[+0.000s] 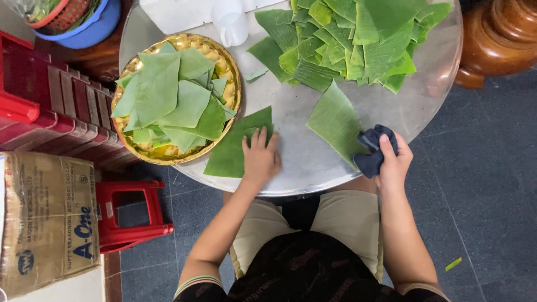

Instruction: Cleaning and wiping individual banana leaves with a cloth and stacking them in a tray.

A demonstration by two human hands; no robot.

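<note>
A dark green banana-leaf piece [238, 146] lies flat at the lower middle of the frame. Right of it, a paler leaf piece [335, 120] lies flat, a bunched dark cloth [373, 150] touching its lower right corner.

On 1 round table [313, 168]: 1 gold tray [230, 61], 1 dark cloth [372, 151] and 2 single leaves [238, 146] [335, 120]. Heaped leaves on the tray and at the table's far side overlap beyond counting. Beside it: 1 red stool [131, 215], 1 cardboard box [47, 221], 1 blue basin [89, 25].

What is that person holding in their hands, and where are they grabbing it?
The right hand grips a bunched dark cloth around its middle. The left hand holds nothing, pressing flat on a leaf piece.
</note>
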